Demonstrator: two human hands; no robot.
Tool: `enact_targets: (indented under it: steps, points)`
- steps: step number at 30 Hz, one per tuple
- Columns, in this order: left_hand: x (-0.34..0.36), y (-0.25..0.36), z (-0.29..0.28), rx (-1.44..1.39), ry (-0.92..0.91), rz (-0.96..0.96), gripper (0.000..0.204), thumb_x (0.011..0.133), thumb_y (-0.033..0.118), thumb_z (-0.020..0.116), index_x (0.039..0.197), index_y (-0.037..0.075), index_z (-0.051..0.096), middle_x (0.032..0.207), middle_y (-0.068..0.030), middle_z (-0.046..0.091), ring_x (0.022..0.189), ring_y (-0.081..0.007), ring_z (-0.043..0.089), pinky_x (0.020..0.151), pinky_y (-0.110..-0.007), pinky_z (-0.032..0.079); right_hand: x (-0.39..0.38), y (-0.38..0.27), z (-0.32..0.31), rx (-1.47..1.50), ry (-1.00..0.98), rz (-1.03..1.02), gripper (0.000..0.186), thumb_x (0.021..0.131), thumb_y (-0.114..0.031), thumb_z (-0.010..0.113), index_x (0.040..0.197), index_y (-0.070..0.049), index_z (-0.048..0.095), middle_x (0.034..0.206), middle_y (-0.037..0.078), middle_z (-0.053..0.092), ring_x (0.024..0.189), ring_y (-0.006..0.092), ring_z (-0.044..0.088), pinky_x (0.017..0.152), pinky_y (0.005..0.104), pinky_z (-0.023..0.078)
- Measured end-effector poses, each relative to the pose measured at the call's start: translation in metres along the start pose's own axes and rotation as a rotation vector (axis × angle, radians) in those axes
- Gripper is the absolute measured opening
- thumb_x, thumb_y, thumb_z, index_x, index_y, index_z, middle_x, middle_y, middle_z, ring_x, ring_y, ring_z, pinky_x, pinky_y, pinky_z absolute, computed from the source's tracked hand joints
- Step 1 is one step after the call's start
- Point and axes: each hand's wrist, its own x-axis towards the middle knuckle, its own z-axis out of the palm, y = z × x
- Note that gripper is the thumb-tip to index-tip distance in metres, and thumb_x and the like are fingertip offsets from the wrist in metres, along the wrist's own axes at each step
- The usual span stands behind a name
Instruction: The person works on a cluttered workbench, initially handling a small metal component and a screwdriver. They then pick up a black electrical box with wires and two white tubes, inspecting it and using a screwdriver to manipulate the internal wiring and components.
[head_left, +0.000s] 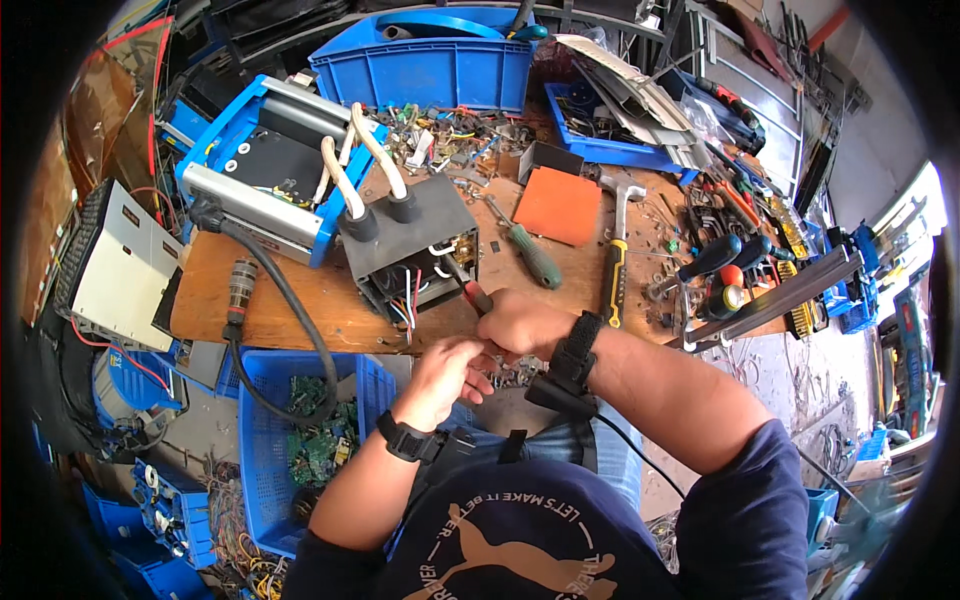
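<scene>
A dark grey metal box (412, 232) stands at the table's front edge, its near side open onto wires and brass-coloured parts. Two thick white cables (382, 165) rise from black collars on its top. My right hand (520, 325) is closed around a screwdriver (474, 292) with a red-and-black handle, whose shaft reaches into the box opening. Just beside it, my left hand (445, 380) is held with loosely curled fingers apart, close to the right hand's fingertips; nothing shows in it. Cut white, red and black wire ends (410, 300) stick out of the box.
A green-handled screwdriver (535, 258), an orange square plate (558, 206) and a hammer (617, 250) lie right of the box. Behind it are scattered small parts and a blue crate (425, 75). A blue-framed unit (265, 165) stands left. Below, a blue basket (262, 450) holds green circuit boards.
</scene>
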Motion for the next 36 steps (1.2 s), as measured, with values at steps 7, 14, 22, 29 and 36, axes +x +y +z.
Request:
enact_targets:
  steps: [7,14,22,29,36]
  points:
    - [0.010,-0.007,0.008,-0.050,-0.124,-0.071,0.034,0.094,0.027,0.051,0.112,0.000,0.063,0.088,-0.0106,0.065,0.065,-0.0207,0.064,0.054,-0.031,0.052,0.012,-0.012,-0.009,-0.103,-0.001,0.025,0.024,0.079,-0.015,0.057,0.078,0.008,0.064,0.070,0.016,0.063,0.060,0.0238,0.064,0.052,0.0365,0.049]
    - [0.020,-0.016,0.007,-0.203,-0.134,-0.046,0.024,0.097,0.022,0.048,0.107,0.003,0.059,0.090,-0.0106,0.067,0.071,-0.0188,0.065,0.062,-0.029,0.053,0.003,-0.042,-0.015,-0.304,0.031,-0.027,0.032,0.080,-0.021,0.057,0.085,0.011,0.064,0.081,0.022,0.065,0.071,0.0288,0.066,0.060,0.0384,0.049]
    - [0.026,-0.017,0.018,-0.227,-0.136,0.027,0.021,0.094,0.012,0.046,0.104,-0.001,0.059,0.089,-0.0116,0.067,0.072,-0.0193,0.065,0.064,-0.030,0.053,0.013,-0.013,-0.011,-0.179,0.070,-0.102,0.033,0.080,-0.021,0.054,0.091,0.008,0.064,0.090,0.028,0.065,0.089,0.0363,0.065,0.073,0.0413,0.049]
    - [0.020,-0.016,0.028,-0.213,-0.111,0.054,0.022,0.088,0.004,0.044,0.101,-0.003,0.061,0.090,-0.0121,0.066,0.073,-0.0193,0.064,0.066,-0.031,0.053,0.013,-0.009,0.000,-0.312,0.218,-0.168,0.028,0.082,-0.014,0.049,0.088,0.005,0.069,0.091,0.032,0.063,0.092,0.0414,0.064,0.080,0.0447,0.051]
    - [0.018,-0.008,0.033,0.022,-0.098,0.017,0.021,0.083,0.004,0.051,0.096,-0.008,0.063,0.087,-0.0148,0.067,0.078,-0.0227,0.065,0.070,-0.034,0.053,0.014,-0.003,0.015,-0.196,0.375,-0.094,0.030,0.087,-0.017,0.048,0.093,0.005,0.067,0.091,0.030,0.064,0.088,0.0418,0.065,0.080,0.0463,0.052]
